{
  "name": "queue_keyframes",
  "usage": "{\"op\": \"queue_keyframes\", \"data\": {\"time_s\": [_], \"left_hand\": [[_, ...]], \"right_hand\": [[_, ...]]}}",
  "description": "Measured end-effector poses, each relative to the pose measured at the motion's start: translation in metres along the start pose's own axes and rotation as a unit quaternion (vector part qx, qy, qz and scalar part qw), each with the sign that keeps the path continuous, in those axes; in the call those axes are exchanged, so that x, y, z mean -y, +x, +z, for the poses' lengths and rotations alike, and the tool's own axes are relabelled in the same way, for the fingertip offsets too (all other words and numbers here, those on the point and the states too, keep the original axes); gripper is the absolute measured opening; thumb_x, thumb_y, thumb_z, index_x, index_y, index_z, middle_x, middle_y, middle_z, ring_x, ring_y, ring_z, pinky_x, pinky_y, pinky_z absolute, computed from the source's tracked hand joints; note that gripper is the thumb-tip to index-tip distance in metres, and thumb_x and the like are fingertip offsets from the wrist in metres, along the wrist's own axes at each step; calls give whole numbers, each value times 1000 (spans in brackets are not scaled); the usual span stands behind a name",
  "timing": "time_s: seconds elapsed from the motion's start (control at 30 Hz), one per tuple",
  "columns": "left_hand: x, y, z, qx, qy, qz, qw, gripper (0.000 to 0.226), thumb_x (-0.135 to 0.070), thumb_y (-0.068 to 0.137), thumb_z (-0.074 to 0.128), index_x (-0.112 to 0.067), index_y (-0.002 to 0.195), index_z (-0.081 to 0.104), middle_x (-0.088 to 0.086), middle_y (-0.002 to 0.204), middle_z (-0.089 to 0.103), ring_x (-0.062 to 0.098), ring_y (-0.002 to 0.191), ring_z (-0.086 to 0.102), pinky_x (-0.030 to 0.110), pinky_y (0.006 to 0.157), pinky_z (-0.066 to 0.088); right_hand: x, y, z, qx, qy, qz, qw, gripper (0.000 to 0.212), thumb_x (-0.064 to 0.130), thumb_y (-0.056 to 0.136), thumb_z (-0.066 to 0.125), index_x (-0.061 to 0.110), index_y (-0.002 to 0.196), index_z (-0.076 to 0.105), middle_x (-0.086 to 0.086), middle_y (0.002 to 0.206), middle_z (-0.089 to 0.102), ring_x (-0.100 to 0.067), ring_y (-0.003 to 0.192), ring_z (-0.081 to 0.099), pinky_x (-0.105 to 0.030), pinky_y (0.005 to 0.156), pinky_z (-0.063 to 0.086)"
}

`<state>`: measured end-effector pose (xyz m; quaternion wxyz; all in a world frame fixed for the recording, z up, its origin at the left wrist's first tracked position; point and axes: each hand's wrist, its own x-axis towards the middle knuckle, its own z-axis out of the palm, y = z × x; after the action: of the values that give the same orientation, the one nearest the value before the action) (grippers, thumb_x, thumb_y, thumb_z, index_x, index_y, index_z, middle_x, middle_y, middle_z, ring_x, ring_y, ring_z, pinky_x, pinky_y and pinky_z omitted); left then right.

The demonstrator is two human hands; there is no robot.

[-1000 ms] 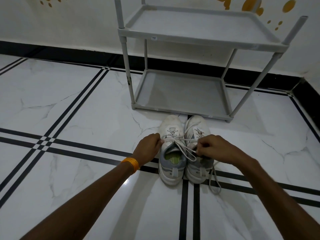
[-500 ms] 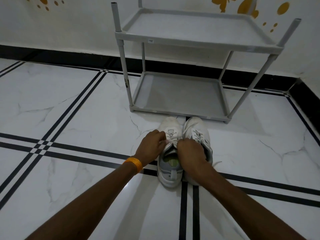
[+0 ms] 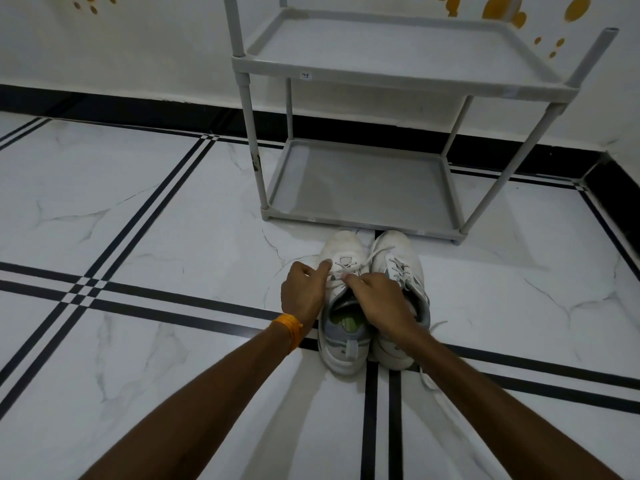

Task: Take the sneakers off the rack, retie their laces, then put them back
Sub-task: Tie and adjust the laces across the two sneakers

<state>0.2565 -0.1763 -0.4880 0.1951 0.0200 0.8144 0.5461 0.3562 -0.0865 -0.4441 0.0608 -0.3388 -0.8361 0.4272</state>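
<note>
Two white sneakers stand side by side on the marble floor, toes toward the rack. The left sneaker (image 3: 343, 344) has a grey heel and a green insole. Its white laces (image 3: 343, 268) are pinched from both sides by my left hand (image 3: 303, 292) and my right hand (image 3: 377, 303). My right hand reaches across the right sneaker (image 3: 398, 254) and hides part of it. A loose lace end trails on the floor beside that shoe. The grey two-tier rack (image 3: 360, 223) stands just behind the shoes with both shelves bare.
A white wall with a black skirting runs behind the rack, and a second wall closes in at the far right. Black stripe lines cross the white marble floor (image 3: 138, 237). An orange band sits on my left wrist.
My right hand came in from the right shoe's side to the middle of the left sneaker. Both hands now meet close together over its laces, which were stretched wide apart a second ago.
</note>
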Motion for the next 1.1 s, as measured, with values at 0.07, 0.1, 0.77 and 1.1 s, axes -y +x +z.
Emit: {"op": "queue_keyframes", "data": {"time_s": [0.07, 0.1, 0.77, 1.1], "left_hand": [[-3, 3, -3, -27, 105, 67, 992, 20, -26, 80, 67, -13, 87, 54, 0, 77, 61, 25, 77, 62, 35, 68, 52], [-3, 5, -5, -36, 176, 127, 976, 16, -15, 79, 64, -13, 88, 52, 3, 74, 62, 28, 73, 62, 35, 65, 52], [-18, 14, -56, -68, 380, 399, 832, 11, -3, 81, 66, -6, 87, 57, 10, 51, 58, 24, 39, 41, 25, 45, 35], [7, 38, -117, -121, 396, 309, 856, 13, 0, 88, 61, -5, 98, 55, 12, 58, 59, 26, 48, 53, 29, 51, 44]], "right_hand": [[-5, 3, -1, -29, 0, -18, 999, 55, 43, 94, 53, 10, 49, 49, -5, 46, 49, -18, 45, 48, -32, 52, 36], [-8, 4, -1, -40, -8, -27, 999, 55, 38, 95, 54, 14, 46, 45, 0, 43, 44, -13, 41, 43, -29, 48, 34], [1, -5, 11, -32, -101, -94, 990, 45, 41, 100, 45, 19, 64, 61, 2, 57, 59, -12, 53, 58, -29, 56, 50], [51, -10, 69, 131, 53, -57, 988, 35, 34, 103, 40, 9, 92, 63, -15, 95, 68, -26, 88, 65, -35, 77, 52]]}}
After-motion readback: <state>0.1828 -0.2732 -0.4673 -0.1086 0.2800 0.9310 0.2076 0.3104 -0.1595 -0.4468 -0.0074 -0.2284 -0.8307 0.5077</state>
